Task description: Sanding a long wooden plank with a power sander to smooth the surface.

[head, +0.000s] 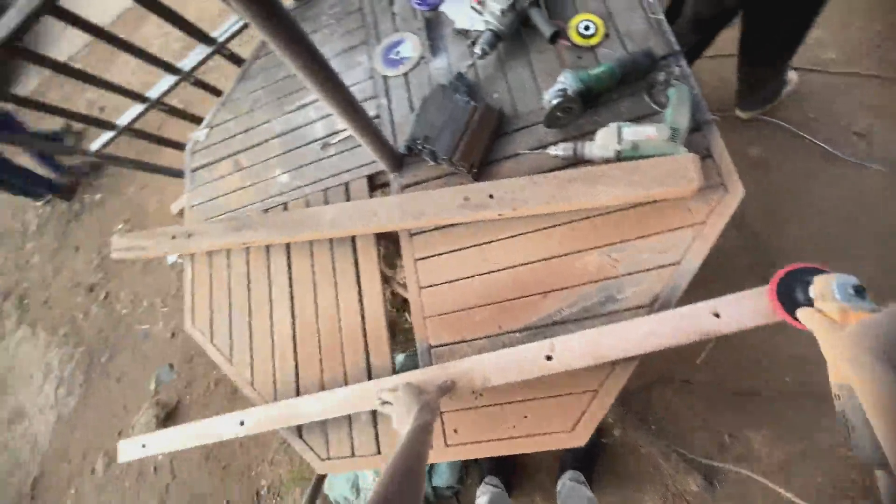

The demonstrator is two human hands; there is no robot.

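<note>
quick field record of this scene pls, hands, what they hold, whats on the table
left hand: pressing on near plank
right hand: gripping sander, red disc at the plank's right end
table: octagonal slatted wood, second plank lying across it
far side: angle grinder, drill, yellow disc
bystander: shoe at top right

A slatted wooden table (523, 271) bears 2 long planks (411, 210), power tools (597, 84) and discs (586, 29).

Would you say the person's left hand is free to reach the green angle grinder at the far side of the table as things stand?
Probably not readily. The left hand is pressing down on the near wooden slat, and the green angle grinder lies across the table, beyond a second slat. Nothing tall blocks it, though.
</note>
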